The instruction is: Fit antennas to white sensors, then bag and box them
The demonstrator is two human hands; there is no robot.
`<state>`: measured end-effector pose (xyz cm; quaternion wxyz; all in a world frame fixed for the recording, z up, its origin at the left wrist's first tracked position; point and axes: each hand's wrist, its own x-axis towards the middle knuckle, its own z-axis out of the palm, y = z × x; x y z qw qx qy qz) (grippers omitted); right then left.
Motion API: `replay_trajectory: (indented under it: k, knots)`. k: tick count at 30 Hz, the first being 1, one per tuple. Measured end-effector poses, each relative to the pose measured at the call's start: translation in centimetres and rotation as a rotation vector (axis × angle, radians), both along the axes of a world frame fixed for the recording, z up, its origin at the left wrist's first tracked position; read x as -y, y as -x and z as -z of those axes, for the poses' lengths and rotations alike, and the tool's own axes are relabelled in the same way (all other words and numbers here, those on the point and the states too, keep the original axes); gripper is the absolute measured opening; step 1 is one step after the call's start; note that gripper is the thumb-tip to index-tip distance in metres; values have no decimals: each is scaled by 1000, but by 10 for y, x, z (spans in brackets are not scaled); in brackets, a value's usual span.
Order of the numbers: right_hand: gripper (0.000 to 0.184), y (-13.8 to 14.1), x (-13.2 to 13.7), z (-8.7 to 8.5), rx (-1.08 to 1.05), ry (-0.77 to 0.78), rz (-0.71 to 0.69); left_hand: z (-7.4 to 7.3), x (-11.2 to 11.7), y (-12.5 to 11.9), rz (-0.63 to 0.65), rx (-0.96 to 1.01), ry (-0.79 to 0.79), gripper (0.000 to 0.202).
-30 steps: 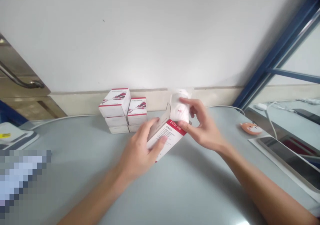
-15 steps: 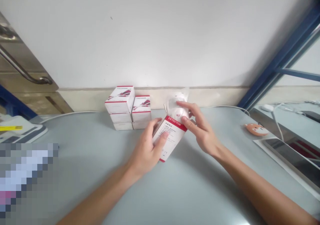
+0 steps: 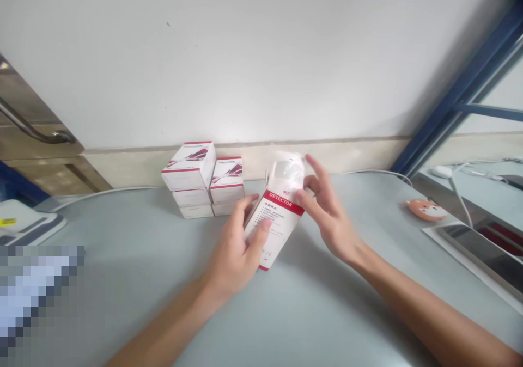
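Observation:
A white and red carton printed DETECTOR [image 3: 281, 222] is tilted above the table, its upper end open. My left hand [image 3: 237, 244] is wrapped round its left side, thumb across the printed face. From the open end sticks a white detector [image 3: 286, 173] in clear plastic wrap; its lower part is hidden inside the carton. My right hand [image 3: 333, 214] is closed at the detector's right side: the thumb presses near the carton's upper edge, the index finger reaches along the wrap, and the other fingers are curled, partly out of sight.
Several matching cartons [image 3: 190, 165] are stacked behind my left hand, near the wall. On the right lie an orange and white animal-shaped object [image 3: 427, 209] and a dark flat panel [image 3: 482, 252]. A white device with a yellow label [image 3: 28, 222] sits at the left; a cable runs along the back.
The detector sits a little lower in the carton. My right index finger has shifted from the detector's front to its right edge. The left hand keeps its hold; the camera view has shifted slightly.

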<state>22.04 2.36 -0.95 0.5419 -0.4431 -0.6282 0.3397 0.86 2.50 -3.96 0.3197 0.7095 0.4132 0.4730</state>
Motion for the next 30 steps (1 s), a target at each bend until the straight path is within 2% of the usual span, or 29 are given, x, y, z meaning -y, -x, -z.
replay_trajectory:
  k: [6,9,13,17,20,25,27,30]
  knots:
    - [44,-7,-2,-4,176,-43,95,1,-1,-8,-46,116,78,38]
    - [31,-9,-1,-8,277,-103,79,1,-3,-8,-68,130,72,35]
    - [20,-6,0,-12,243,-208,57,1,-1,-6,-25,103,22,36]
    - [23,-7,0,-14,237,-269,43,7,1,-3,24,83,-44,44]
    - [11,-12,2,-18,306,-270,12,11,2,-2,65,56,-119,55]
    - [19,-13,9,-24,405,-298,-78,1,8,-1,148,-49,-267,73]
    - [11,-10,10,-24,358,-320,-84,-5,10,-1,151,-79,-322,73]
    - [25,-4,8,-19,149,-333,-23,-7,8,-1,117,-47,-389,66]
